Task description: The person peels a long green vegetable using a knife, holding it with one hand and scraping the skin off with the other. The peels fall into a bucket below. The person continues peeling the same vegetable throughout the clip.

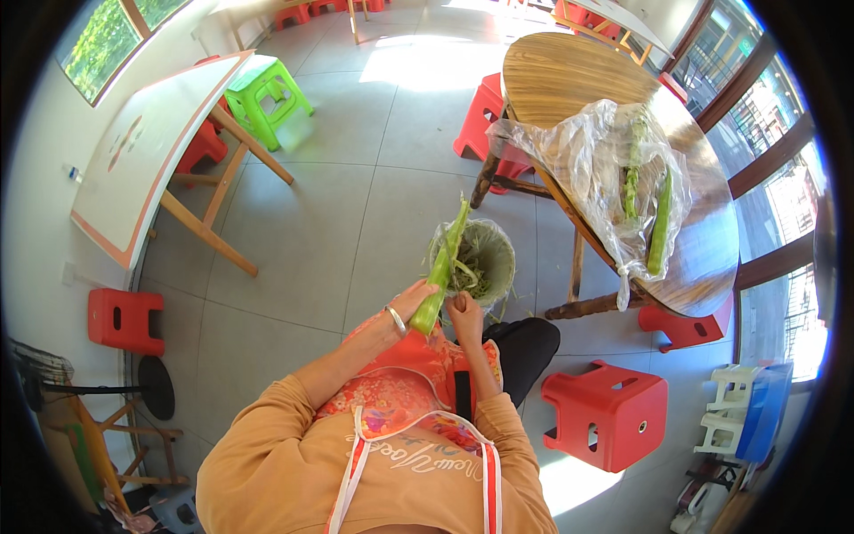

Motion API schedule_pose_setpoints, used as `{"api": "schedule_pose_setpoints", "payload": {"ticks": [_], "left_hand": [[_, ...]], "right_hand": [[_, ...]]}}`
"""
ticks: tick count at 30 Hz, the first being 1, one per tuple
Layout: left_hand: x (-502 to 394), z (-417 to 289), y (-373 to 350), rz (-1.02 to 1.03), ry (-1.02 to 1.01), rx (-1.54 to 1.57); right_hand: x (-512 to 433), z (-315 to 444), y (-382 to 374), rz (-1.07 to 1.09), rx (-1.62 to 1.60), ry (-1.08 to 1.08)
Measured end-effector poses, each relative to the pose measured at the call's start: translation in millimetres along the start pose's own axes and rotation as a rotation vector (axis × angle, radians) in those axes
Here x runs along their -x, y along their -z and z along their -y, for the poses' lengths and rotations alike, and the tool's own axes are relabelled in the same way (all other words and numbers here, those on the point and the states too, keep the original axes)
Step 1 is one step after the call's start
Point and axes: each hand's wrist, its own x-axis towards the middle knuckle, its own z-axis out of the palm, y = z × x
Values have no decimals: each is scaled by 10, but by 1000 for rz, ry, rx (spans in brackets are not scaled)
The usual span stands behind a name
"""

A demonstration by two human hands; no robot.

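Observation:
My left hand point(415, 300) grips the thick lower end of a green celtuce stem point(441, 267), which slants up and away from me. Below the stem, a bin point(502, 267) lined with a clear plastic bag stands on the floor in front of my lap. Shredded green peelings point(472, 257) lie inside it. At the bin's near rim, the fingers of my right hand point(465, 314) are curled closed. A pale curled strip of peel point(467, 268) hangs by the stem and seems to run to those fingers. Whether they also hide a tool cannot be seen.
On the right, an oval wooden table point(567, 67) carries a clear plastic bag point(580, 153) with more celtuce stems point(659, 227). A red stool point(604, 414) stands at my right. To the left are a white folding table point(157, 140) and a green stool point(267, 100).

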Motion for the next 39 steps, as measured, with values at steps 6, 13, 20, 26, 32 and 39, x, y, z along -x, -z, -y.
{"api": "schedule_pose_setpoints", "payload": {"ticks": [6, 13, 20, 26, 32, 39], "left_hand": [[61, -7, -61, -35, -38, -72], [150, -37, -138, -31, 22, -80], [207, -30, -154, 52, 34, -87], [201, -26, -139, 77, 40, -41], [208, -48, -38, 59, 3, -43], [308, -72, -81, 68, 8, -29]], "right_hand": [[99, 165, 107, -52, 344, 123], [-21, 76, 167, -76, 461, 30], [-228, -144, 248, -189, 432, 7], [-216, -139, 406, -160, 222, -49], [67, 72, 360, -56, 385, 143], [61, 300, 276, -80, 427, 166]]}}
